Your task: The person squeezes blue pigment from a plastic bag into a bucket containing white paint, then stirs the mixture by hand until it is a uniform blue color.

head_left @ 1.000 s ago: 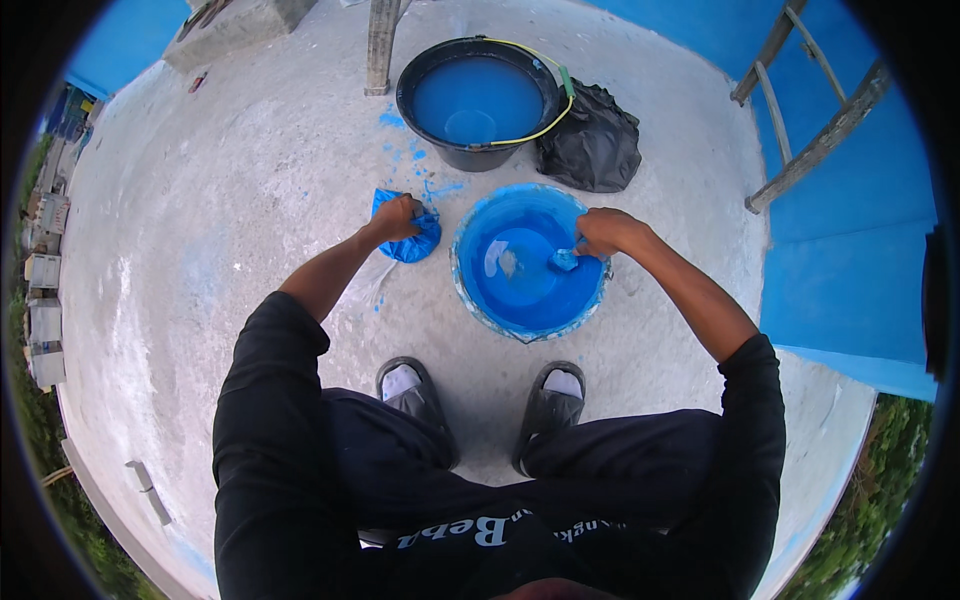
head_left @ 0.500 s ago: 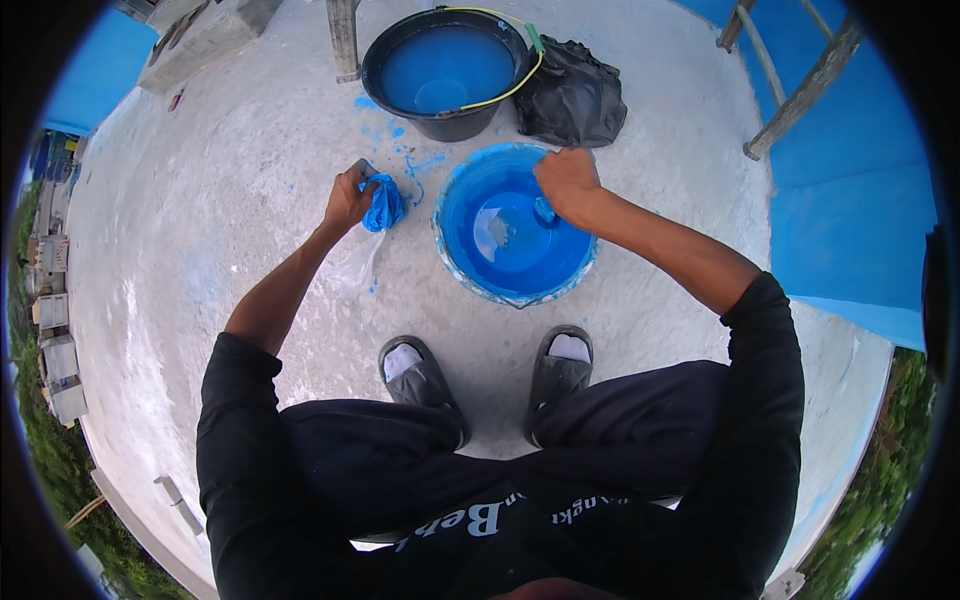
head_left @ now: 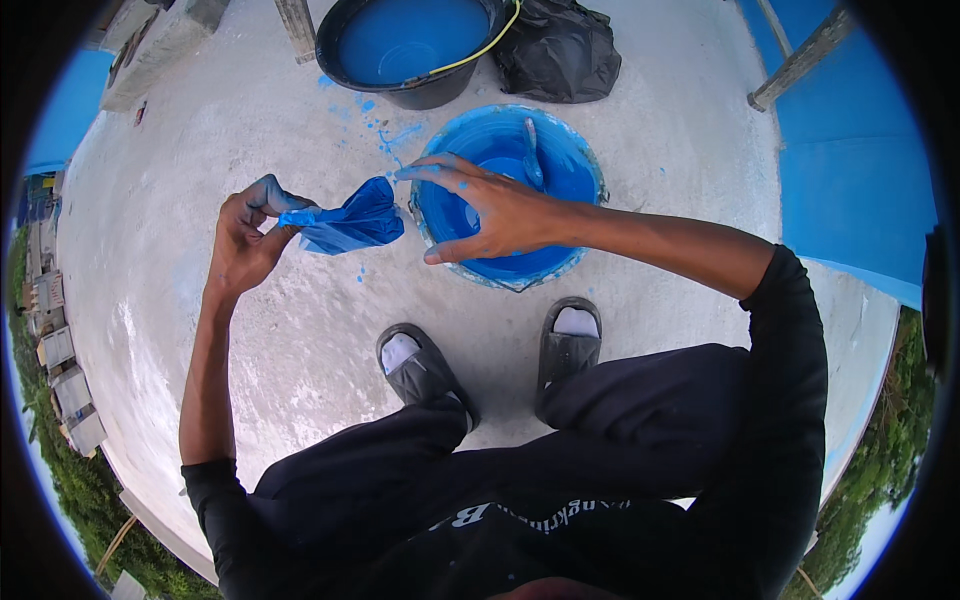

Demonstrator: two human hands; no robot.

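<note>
Bag [head_left: 352, 222] of blue plastic is held up over the concrete floor [head_left: 310, 350], btwn both hands & just L of the blue bucket [head_left: 572, 150]. L hand [head_left: 250, 235] has one end pinched tight btwn thumb & fingers; rest of it fans out to the R, creased. R hand [head_left: 500, 210] holds nothing: thumb & fingers spread wide, above the bucket's L part, fingertips v. close to the bag's far edge, can't tell if touching. Blue smears on both hands.

Bucket has blue paint inside & a caked rim; paint-coated tool [head_left: 532, 160] leans on its inner far wall, type unclear. Beyond, to the L: black bucket [head_left: 425, 95] w/ yellow handle & cloudy blue liquid, partly out of view. Black plastic sack [head_left: 560, 55] lies crumpled to its R. Blue splashes [head_left: 375, 125] on floor nr black bucket. Dark sandals [head_left: 425, 375] w/ pale socks on near side. Blue wall [head_left: 850, 190] far R.
</note>
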